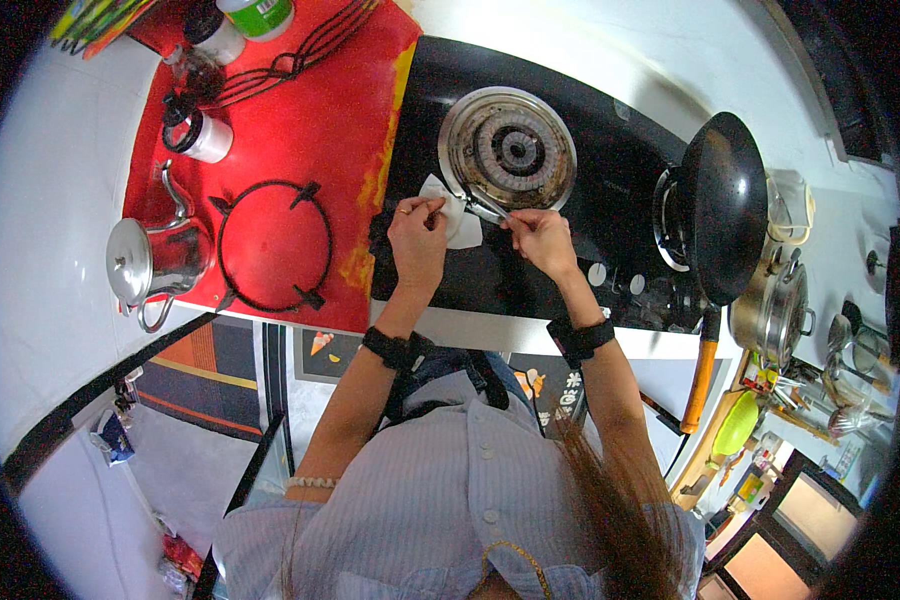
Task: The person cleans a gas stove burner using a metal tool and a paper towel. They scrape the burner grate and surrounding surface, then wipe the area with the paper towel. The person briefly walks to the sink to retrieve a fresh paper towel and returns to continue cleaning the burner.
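My left hand [421,232] holds a white paper tissue [461,231] at the near left edge of a round gas burner [521,120] on the black glass cooktop [487,277]. The fingers of my right hand [544,238] pinch a slim metal tool [487,202], whose exact kind I cannot tell. Its far end reaches to the tissue beside the burner's metal drip ring. Brown stains show on the ring and around the burner head. A black pan support [331,244] lies on the red counter to the left.
A black wok [727,210] with a wooden handle sits on the right burner, its handle jutting past the front edge. Steel pots [780,307] stand beyond it. On the red counter [292,150] are a metal kettle [172,255], jars [208,139] and a black wire rack [292,67].
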Demonstrator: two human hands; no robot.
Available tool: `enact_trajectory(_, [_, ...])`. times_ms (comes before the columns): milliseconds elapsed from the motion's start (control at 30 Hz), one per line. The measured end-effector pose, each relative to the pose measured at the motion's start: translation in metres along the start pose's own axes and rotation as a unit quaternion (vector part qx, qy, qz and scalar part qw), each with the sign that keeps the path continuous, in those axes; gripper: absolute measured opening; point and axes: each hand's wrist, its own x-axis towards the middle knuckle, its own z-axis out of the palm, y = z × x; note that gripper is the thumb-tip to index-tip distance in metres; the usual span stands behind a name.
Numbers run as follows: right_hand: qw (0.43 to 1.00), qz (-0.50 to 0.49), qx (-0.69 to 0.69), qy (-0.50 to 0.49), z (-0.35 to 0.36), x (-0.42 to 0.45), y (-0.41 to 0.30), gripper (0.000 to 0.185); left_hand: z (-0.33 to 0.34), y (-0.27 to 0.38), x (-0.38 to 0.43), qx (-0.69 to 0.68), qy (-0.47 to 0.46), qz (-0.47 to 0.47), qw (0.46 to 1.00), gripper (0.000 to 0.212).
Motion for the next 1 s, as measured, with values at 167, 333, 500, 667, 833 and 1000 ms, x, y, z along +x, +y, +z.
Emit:
enact_trajectory(167, [0.981,0.076,0.17,-0.056,0.003,0.002,0.009,0.017,0.003,0.004,0.005,0.021,0.004,-0.008,1.0,0.019])
enact_trajectory(333, [0.942,0.119,0.287,-0.131,-0.003,-0.004,0.006,0.021,0.004,0.003,0.01,0.013,0.008,0.015,1.0,0.018])
enact_trajectory(500, [0.926,0.131,0.331,-0.123,-0.009,-0.013,0.007,0.022,0.005,-0.001,0.009,0.014,0.004,-0.01,1.0,0.023])
enact_trajectory(667, [0.943,0.092,0.296,-0.12,-0.014,-0.026,0.006,0.02,0.004,0.001,0.007,0.013,0.036,0.047,0.998,0.018])
enact_trajectory(833, [0.988,0.012,0.141,-0.061,-0.003,-0.038,-0.007,0.017,-0.002,0.005,0.007,0.008,0.027,0.037,0.999,0.019])
enact_trajectory(1000, [0.976,-0.18,-0.057,0.113,0.009,-0.047,-0.021,0.012,-0.006,0.002,0.007,-0.026,-0.025,-0.044,0.998,0.021])
